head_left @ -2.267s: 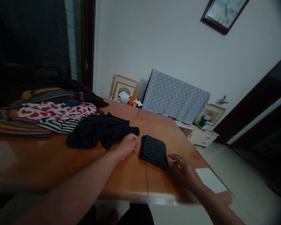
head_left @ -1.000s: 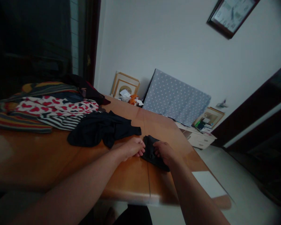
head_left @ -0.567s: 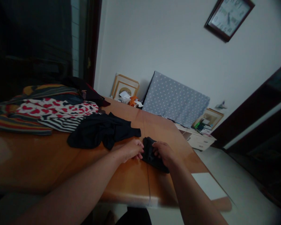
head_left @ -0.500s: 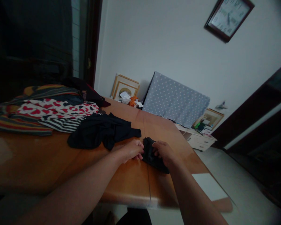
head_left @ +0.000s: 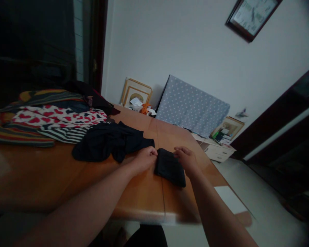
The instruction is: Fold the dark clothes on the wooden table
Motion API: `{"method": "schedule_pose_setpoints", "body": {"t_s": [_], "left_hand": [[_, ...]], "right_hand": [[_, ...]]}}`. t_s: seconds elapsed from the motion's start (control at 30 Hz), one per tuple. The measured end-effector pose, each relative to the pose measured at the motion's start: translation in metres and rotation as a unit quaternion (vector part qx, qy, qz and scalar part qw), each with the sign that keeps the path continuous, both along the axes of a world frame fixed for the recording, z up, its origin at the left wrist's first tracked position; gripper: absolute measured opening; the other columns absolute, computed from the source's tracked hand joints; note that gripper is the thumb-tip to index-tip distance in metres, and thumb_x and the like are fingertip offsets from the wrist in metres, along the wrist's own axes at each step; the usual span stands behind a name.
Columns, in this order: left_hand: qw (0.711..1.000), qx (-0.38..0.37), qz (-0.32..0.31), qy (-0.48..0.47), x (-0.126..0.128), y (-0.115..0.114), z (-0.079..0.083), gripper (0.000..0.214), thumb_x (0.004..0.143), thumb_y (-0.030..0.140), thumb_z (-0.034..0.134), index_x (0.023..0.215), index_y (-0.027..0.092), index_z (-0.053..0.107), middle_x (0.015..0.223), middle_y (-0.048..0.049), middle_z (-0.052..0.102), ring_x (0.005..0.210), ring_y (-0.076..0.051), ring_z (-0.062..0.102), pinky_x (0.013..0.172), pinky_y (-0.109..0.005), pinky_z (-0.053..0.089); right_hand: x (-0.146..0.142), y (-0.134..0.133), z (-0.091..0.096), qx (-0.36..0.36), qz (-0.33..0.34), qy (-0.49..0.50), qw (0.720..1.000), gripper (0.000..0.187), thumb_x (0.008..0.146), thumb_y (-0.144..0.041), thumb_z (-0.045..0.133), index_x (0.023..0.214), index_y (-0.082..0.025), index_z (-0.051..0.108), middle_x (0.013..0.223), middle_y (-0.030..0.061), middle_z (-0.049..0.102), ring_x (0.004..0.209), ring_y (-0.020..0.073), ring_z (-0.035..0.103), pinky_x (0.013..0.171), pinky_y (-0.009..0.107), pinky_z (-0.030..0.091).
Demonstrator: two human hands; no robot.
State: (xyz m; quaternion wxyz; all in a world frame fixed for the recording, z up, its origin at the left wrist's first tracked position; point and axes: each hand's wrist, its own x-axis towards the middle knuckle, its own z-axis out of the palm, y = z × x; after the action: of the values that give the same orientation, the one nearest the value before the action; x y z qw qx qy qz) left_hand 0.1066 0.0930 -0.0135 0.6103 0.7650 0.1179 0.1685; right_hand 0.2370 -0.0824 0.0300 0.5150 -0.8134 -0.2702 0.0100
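A small dark folded garment [head_left: 170, 167] lies flat as a compact bundle near the table's front edge. My left hand [head_left: 145, 158] is at its upper left corner, fingers curled together and thumb at the cloth edge. By the upper right edge is my right hand [head_left: 185, 158], its fingers loosely bent and apart, the fingertips close over the cloth. A rumpled dark navy garment [head_left: 110, 140] lies spread just left of my left hand.
A pile of clothes sits at the left: a heart-print garment [head_left: 59, 116], a black-and-white striped one [head_left: 65, 133] and a multicoloured striped one [head_left: 20, 136]. A white sheet [head_left: 230, 199] lies at the table's right edge. Beyond the wooden table [head_left: 136, 202] stands a dotted grey cover [head_left: 193, 106].
The dark garment has gone from bunched to a flatter, neater folded shape. My right hand has lifted off its middle to the upper right edge; my left hand has shifted slightly upward.
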Motion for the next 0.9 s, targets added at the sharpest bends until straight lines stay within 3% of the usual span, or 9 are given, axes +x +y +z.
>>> {"method": "schedule_pose_setpoints", "body": {"t_s": [0.13, 0.23, 0.33, 0.43, 0.57, 0.7, 0.9], "left_hand": [[0.978, 0.169, -0.062, -0.108, -0.004, -0.002, 0.0, 0.02, 0.082, 0.021, 0.06, 0.097, 0.024, 0.073, 0.102, -0.0054, 0.069, 0.097, -0.022, 0.062, 0.086, -0.032, 0.049], [0.946, 0.275, -0.11, -0.129, -0.01, -0.003, 0.0, 0.025, 0.08, 0.024, 0.067, 0.102, 0.028, 0.076, 0.11, -0.0054, 0.07, 0.11, -0.026, 0.059, 0.101, -0.037, 0.043], [0.939, 0.306, -0.114, -0.105, -0.013, -0.001, -0.002, 0.024, 0.075, 0.025, 0.072, 0.098, 0.03, 0.077, 0.111, -0.0051, 0.071, 0.114, -0.029, 0.058, 0.104, -0.04, 0.04], [0.942, 0.303, -0.11, -0.091, -0.012, 0.0, -0.003, 0.024, 0.075, 0.026, 0.072, 0.099, 0.03, 0.077, 0.113, -0.0055, 0.072, 0.116, -0.03, 0.057, 0.103, -0.04, 0.04], [0.936, 0.319, -0.107, -0.106, -0.01, 0.0, -0.003, 0.026, 0.078, 0.023, 0.067, 0.102, 0.028, 0.076, 0.12, -0.0064, 0.07, 0.119, -0.03, 0.056, 0.103, -0.041, 0.04], [0.923, 0.343, -0.119, -0.125, -0.01, -0.003, 0.001, 0.028, 0.081, 0.019, 0.06, 0.104, 0.028, 0.074, 0.116, -0.0046, 0.071, 0.114, -0.027, 0.059, 0.101, -0.038, 0.041], [0.905, 0.393, -0.147, -0.072, -0.014, -0.007, 0.003, 0.031, 0.078, 0.025, 0.064, 0.108, 0.029, 0.072, 0.115, -0.0014, 0.072, 0.112, -0.027, 0.061, 0.099, -0.039, 0.04]], "right_hand": [[0.007, -0.006, -0.015, -0.067, 0.079, -0.114, 0.988, 0.037, 0.09, -0.044, 0.054, 0.11, -0.02, 0.074, 0.116, 0.0094, 0.074, 0.113, 0.0236, 0.066, 0.1, 0.038, 0.049], [0.003, -0.008, -0.033, -0.185, 0.152, -0.182, 0.954, 0.044, 0.093, -0.042, 0.055, 0.13, -0.023, 0.068, 0.143, 0.0096, 0.06, 0.139, 0.0262, 0.049, 0.118, 0.046, 0.033], [0.002, -0.01, -0.044, -0.236, 0.165, -0.187, 0.939, 0.052, 0.094, -0.046, 0.054, 0.142, -0.024, 0.059, 0.155, 0.0092, 0.047, 0.151, 0.0284, 0.03, 0.123, 0.052, 0.021], [0.005, -0.013, -0.04, -0.183, 0.152, -0.143, 0.961, 0.049, 0.094, -0.045, 0.053, 0.136, -0.021, 0.063, 0.15, 0.0099, 0.054, 0.145, 0.026, 0.041, 0.121, 0.047, 0.028], [0.006, -0.03, -0.021, -0.087, 0.086, -0.093, 0.988, 0.036, 0.093, -0.041, 0.051, 0.113, -0.02, 0.071, 0.114, 0.0072, 0.073, 0.11, 0.0225, 0.065, 0.1, 0.037, 0.048], [-0.009, -0.061, -0.014, -0.086, 0.062, -0.102, 0.989, 0.024, 0.09, -0.037, 0.053, 0.095, -0.02, 0.068, 0.089, 0.0037, 0.068, 0.086, 0.02, 0.063, 0.08, 0.033, 0.049], [-0.043, -0.096, -0.033, -0.163, 0.124, -0.194, 0.959, 0.015, 0.082, -0.027, 0.065, 0.096, -0.022, 0.062, 0.098, 0.0048, 0.062, 0.093, 0.0213, 0.058, 0.085, 0.035, 0.046]]}}
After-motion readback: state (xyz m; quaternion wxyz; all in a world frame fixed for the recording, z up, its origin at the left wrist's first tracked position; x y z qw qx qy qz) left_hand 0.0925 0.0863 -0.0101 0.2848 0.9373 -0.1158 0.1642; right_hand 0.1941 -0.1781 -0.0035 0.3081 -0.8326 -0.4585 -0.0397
